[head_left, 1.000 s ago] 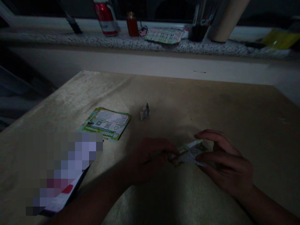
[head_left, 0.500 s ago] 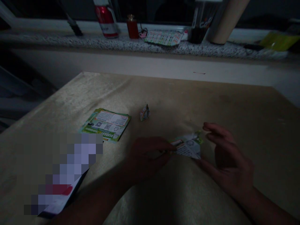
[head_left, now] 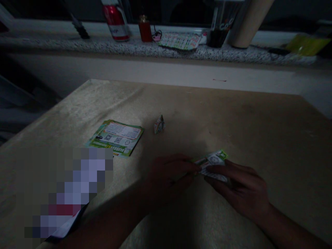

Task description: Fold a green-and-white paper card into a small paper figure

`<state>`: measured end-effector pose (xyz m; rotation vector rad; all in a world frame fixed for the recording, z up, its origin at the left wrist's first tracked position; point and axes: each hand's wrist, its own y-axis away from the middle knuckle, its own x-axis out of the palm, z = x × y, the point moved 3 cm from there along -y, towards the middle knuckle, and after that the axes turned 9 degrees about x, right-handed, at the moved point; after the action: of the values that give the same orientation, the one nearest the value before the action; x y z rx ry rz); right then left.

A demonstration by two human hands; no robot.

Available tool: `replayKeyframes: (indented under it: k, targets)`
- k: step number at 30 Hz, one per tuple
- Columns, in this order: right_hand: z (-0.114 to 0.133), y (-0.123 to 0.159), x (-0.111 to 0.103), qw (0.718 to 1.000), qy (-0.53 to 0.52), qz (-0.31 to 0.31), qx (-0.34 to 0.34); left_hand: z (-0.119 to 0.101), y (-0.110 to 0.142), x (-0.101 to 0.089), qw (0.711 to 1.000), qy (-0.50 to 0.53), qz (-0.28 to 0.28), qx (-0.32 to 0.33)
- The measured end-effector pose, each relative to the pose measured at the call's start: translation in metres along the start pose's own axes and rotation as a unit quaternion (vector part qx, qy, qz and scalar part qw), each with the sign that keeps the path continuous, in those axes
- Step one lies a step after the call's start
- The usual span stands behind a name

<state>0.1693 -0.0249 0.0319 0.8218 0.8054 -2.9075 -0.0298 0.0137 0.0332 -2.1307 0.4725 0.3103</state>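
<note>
A folded piece of printed paper [head_left: 214, 159], white with green and dark text, is held low over the table between both hands. My left hand [head_left: 172, 174] pinches its left end between thumb and fingers. From the right, my right hand [head_left: 241, 186] closes on the paper, fingers across its face and thumb at its lower edge. Beyond the left hand stands a small folded paper shape [head_left: 159, 125] with a pointed top. Left of it lies a stack of green-and-white printed leaflets [head_left: 116, 136].
A pixelated, phone-like object [head_left: 77, 193] lies at the table's left front. On the speckled windowsill [head_left: 90, 47] behind the table [head_left: 233, 114] stand a red-and-white can [head_left: 116, 22], a small red bottle [head_left: 145, 30], a clear cup [head_left: 220, 27] and a beige cylinder [head_left: 250, 24]. A yellow packet [head_left: 307, 45] lies at right.
My right hand, spread open beside the paper before, has moved left and closed on it. My left hand keeps its pinch, shifted slightly right. The stack and small folded shape stay in place.
</note>
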Motion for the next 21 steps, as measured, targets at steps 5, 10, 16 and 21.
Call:
replayKeyframes:
  k: [5,10,16,21]
  targets:
    - [0.002,-0.004,-0.003,1.000,-0.010,-0.010,-0.005,0.000,-0.003,-0.003,1.000,0.017,0.020,-0.007]
    - [0.003,-0.004,-0.004,1.000,-0.014,-0.011,-0.005,0.000,-0.004,-0.006,0.996,0.054,0.040,-0.059]
    - [0.005,-0.006,-0.006,1.000,0.013,-0.008,-0.020,0.005,-0.001,-0.001,0.971,0.154,0.018,-0.182]
    - [0.005,-0.006,-0.003,0.999,0.026,-0.002,-0.036,0.013,0.012,0.011,0.908,0.263,-0.033,-0.325]
